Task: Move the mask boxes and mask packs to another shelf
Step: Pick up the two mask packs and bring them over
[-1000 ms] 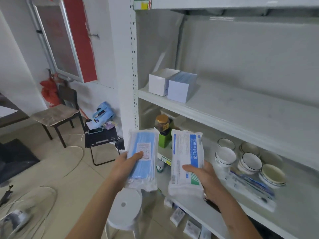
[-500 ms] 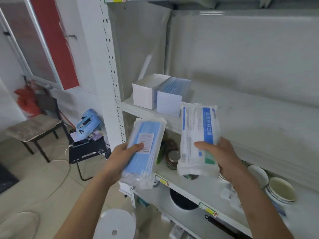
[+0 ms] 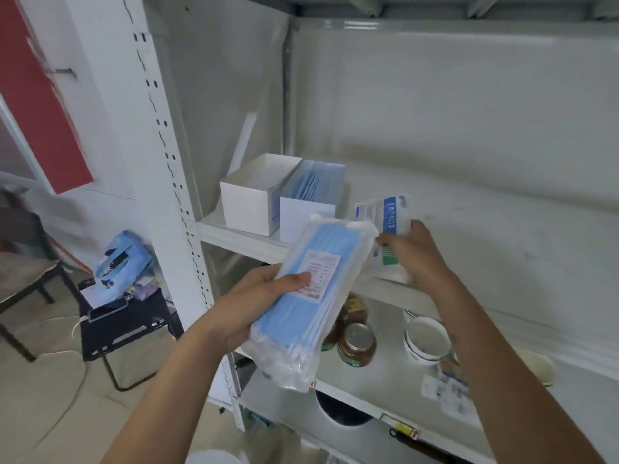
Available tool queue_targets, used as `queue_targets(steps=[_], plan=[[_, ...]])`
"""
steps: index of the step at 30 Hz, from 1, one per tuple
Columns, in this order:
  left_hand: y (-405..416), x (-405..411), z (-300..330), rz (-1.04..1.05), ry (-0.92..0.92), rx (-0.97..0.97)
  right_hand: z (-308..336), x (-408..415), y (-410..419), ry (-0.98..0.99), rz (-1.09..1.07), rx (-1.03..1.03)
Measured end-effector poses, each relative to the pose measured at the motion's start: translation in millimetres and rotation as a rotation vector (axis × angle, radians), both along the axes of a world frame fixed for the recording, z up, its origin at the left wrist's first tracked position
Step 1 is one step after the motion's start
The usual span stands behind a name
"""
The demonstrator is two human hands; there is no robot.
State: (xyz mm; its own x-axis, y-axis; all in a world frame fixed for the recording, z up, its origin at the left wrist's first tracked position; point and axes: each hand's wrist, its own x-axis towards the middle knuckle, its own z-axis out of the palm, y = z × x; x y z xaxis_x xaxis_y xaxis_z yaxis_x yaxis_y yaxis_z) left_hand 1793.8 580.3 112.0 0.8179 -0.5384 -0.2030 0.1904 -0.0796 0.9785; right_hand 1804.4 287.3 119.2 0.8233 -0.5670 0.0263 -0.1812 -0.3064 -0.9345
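Two white mask boxes stand side by side at the left end of the upper shelf [image 3: 469, 229]: a closed-looking one [image 3: 254, 199] and one [image 3: 310, 199] with blue masks showing. My left hand [image 3: 254, 303] grips a clear pack of blue masks [image 3: 311, 296], tilted, in front of the shelf edge. My right hand [image 3: 412, 252] holds a white mask pack with blue print [image 3: 385, 222] over the upper shelf, just right of the boxes. Whether that pack touches the shelf is unclear.
On the lower shelf [image 3: 378, 386] stand two jars [image 3: 356, 343], white bowls [image 3: 425, 339] and small packets [image 3: 449, 393]. A white perforated upright [image 3: 167, 162] borders the shelf at the left. Beyond it are a black stool with a blue bag [image 3: 124, 259] and a chair [image 3: 23, 272].
Both hands rose and moved forward. My right hand carried the white pack up from the lower shelf level onto the upper shelf area beside the boxes. The view came closer to the shelf.
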Motion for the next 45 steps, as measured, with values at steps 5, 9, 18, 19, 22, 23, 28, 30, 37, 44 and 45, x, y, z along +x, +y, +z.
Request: queue_targets(steps=[5,9,18,19,22,23,28,30,37,44,45], plan=[[-45.0,1.8,12.8,-0.022,0.021,-0.032,1.5,-5.4,-4.7,0.160,0.034,-0.320],[-82.9,3.4,19.3,-0.011,-0.012,-0.052,2.8,-22.8,-21.0,0.009,-0.021,-0.302],[-138.0,21.8,39.7,0.077,0.063,-0.165,6.9,-50.9,-41.6,0.034,0.194,0.245],[-141.0,22.5,39.7,0.089,0.063,-0.168,5.2,-50.5,-44.0,0.010,0.173,0.227],[-144.0,21.2,37.9,0.125,-0.037,-0.080,-4.8,-46.4,-51.4,-0.016,0.093,0.117],[-143.4,20.1,35.9,0.148,-0.116,-0.017,-8.4,-44.3,-53.3,-0.029,0.061,0.108],[-133.1,6.0,12.4,0.205,-0.874,0.280,-19.6,-31.5,-51.3,-0.030,-0.094,-0.075],[-128.2,2.0,-4.1,0.109,-1.095,0.413,-20.9,-31.8,-47.2,0.002,-0.103,-0.197],[-127.2,16.3,-33.9,0.220,-1.137,0.509,-24.6,-44.0,-37.0,-0.014,-0.008,-0.506],[-142.2,30.3,-30.1,0.197,-1.099,0.502,-28.3,-47.5,-24.2,0.021,0.078,-0.646],[-140.7,29.9,-28.4,0.196,-1.118,0.500,-29.3,-48.9,-24.4,0.016,0.092,-0.682]])
